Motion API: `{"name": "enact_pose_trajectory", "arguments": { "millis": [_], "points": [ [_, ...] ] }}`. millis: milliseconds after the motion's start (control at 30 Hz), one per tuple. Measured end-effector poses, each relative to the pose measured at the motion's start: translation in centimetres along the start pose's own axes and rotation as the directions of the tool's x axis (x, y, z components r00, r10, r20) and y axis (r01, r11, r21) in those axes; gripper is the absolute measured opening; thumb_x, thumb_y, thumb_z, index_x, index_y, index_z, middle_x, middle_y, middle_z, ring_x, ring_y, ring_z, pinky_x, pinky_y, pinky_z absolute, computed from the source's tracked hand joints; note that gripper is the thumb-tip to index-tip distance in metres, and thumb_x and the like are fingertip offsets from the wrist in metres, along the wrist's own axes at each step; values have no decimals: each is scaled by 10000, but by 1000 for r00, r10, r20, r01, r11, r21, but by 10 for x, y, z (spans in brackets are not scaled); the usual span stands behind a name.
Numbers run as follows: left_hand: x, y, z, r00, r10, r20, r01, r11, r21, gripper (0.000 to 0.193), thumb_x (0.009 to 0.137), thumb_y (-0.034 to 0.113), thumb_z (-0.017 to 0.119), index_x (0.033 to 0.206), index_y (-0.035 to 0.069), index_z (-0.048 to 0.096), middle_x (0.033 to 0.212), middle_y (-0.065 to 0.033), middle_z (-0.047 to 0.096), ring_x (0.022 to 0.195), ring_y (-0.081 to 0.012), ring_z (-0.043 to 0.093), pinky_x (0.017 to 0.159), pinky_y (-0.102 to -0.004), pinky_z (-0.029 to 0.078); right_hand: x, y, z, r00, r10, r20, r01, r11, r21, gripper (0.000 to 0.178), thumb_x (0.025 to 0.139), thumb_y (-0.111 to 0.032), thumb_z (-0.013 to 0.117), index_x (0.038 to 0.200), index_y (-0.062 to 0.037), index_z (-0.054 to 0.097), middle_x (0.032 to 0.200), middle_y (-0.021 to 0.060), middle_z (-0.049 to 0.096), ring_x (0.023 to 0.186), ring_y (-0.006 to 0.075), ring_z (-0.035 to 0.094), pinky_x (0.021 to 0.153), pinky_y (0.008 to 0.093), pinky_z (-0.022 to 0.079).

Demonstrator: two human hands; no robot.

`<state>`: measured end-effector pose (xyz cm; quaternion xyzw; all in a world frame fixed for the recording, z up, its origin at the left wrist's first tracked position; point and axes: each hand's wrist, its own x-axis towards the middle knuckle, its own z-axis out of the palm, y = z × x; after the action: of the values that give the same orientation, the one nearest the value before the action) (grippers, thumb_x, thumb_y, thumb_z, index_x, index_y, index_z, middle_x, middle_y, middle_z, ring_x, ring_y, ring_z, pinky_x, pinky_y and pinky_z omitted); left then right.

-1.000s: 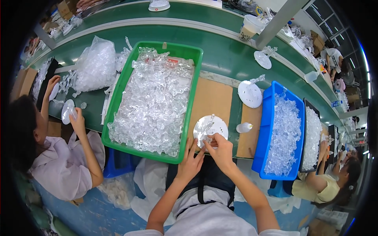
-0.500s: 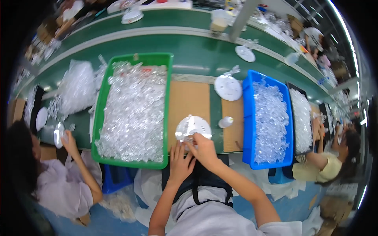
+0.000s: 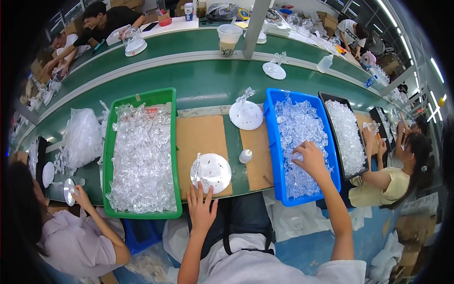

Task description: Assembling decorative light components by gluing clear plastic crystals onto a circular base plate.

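My left hand [image 3: 202,210] lies with fingers spread and nearly flat, its fingertips on the near edge of a round white disc [image 3: 218,173]. A clear plastic piece [image 3: 198,169] stands on the disc's left side, beside those fingertips. Over at the right, my right hand [image 3: 310,160] reaches into a blue bin [image 3: 275,165] heaped with small clear plastic pieces [image 3: 302,122]. Its fingers are pinched on one clear plastic piece [image 3: 297,156], partly hidden by the fingertips. Brown cardboard [image 3: 201,135] lies under the disc.
A green bin [image 3: 176,151] of clear parts flanks the cardboard. Beyond it stand a second white disc [image 3: 247,116] with a clear piece and a small white bottle [image 3: 245,156]. A black tray [image 3: 363,163] adjoins the blue bin. Co-workers sit on both sides; a drink cup [image 3: 229,40] stands on the shelf.
My right hand has left the white disc and moved right into the blue bin. My left hand stays at the disc's near edge. The whole view has shifted.
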<state>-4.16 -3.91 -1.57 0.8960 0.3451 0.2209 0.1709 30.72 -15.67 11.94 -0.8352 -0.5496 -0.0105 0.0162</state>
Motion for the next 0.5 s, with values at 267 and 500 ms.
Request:
{"name": "enact_pose_trajectory", "arguments": {
  "millis": [267,500],
  "points": [
    [2,-9,-2,999,-45,1,45,998,33,469,844,218,589,1299,138,506,1441,-207,295,1323,-461,224,1056,-563,201,-26,-48,1,946,305,107,-191,260,947,290,941,-301,484,1082,-63,571,1009,112,630,841,189,640,640,260,523],
    [5,24,-24,977,-184,-111,135,928,-347,429,784,173,681,1192,81,583,1270,-174,486,1193,-368,429,1000,-460,319,-39,-179,51,887,12,461,-413,-426,805,413,989,-358,331,1197,-24,454,1038,160,617,876,227,647,695,298,545]
  ]
}}
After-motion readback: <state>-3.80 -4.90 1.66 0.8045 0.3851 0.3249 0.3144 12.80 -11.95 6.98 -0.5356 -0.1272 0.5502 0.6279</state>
